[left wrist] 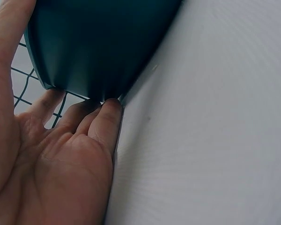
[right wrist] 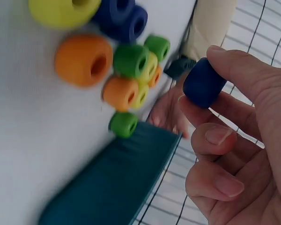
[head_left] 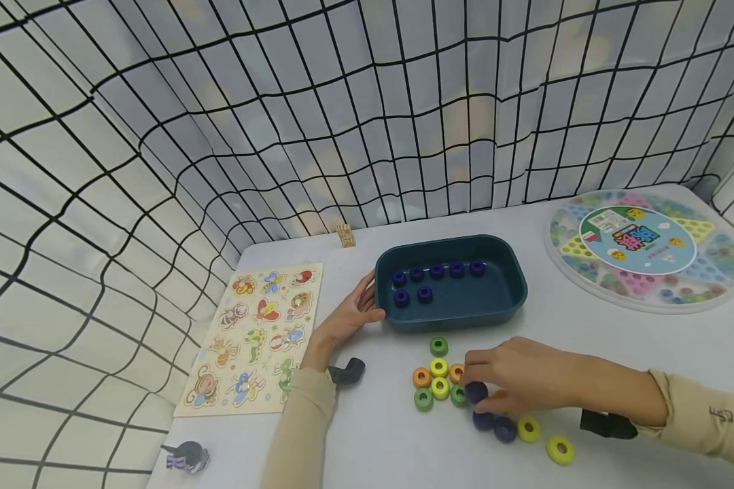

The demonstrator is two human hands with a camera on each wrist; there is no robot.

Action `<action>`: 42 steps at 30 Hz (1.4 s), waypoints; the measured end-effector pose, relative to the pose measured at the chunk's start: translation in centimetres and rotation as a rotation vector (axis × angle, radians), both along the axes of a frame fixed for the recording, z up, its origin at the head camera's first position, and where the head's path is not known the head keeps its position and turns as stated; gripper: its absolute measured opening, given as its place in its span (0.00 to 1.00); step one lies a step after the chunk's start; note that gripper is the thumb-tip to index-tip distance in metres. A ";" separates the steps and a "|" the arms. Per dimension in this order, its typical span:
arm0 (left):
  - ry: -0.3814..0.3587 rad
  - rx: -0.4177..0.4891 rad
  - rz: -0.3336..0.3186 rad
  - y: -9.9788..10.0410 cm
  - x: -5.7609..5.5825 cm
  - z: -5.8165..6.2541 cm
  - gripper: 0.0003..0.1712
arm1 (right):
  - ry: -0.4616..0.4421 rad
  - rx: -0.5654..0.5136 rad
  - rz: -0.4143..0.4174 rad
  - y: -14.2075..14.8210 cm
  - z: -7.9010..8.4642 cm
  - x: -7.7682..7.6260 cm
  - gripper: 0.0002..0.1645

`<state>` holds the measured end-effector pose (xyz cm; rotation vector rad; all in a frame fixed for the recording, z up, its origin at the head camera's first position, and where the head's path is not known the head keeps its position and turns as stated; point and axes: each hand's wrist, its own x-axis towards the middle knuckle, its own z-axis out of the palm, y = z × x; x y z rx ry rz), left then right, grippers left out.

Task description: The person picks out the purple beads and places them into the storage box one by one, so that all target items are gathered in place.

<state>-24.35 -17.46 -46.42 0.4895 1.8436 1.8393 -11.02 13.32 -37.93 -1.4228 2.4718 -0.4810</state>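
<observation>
My right hand [head_left: 514, 377] pinches a dark blue bead [right wrist: 204, 83] between thumb and fingertips, over the loose beads on the table. Two more dark blue beads lie just below that hand in the head view, one of them a blue bead [head_left: 505, 429]. My left hand [head_left: 348, 314] rests against the left end of the teal tray [head_left: 459, 320], its fingers along the end wall and its thumb by the front corner. In the left wrist view the fingertips [left wrist: 111, 108] touch the tray's wall. Inside the tray, several dark blue beads [head_left: 437, 271] stand in two rows.
Green, yellow and orange beads [head_left: 421, 377] cluster before the tray, with a yellow bead [head_left: 560, 450] farther right. An insect picture board [head_left: 253, 339] lies left. A round bead case [head_left: 645, 251] is back right. A small yellow object [head_left: 345, 235] sits near the black wire grid [head_left: 404, 122].
</observation>
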 end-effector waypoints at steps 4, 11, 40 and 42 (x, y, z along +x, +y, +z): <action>-0.001 -0.010 0.006 0.0 0.0 0.0 0.55 | 0.018 -0.014 -0.039 0.3 0.5 -1.3 0.18; 0.003 -0.021 0.015 -0.1 0.1 -0.1 0.54 | 0.126 0.025 -0.138 0.7 0.9 -4.1 0.20; -0.026 -0.018 -0.036 0.3 1.1 2.3 0.56 | 0.111 0.130 -0.261 -0.4 1.0 -13.0 0.21; -0.028 -0.019 -0.034 0.3 1.1 2.2 0.57 | 0.109 0.142 -0.260 -0.7 0.9 -13.3 0.21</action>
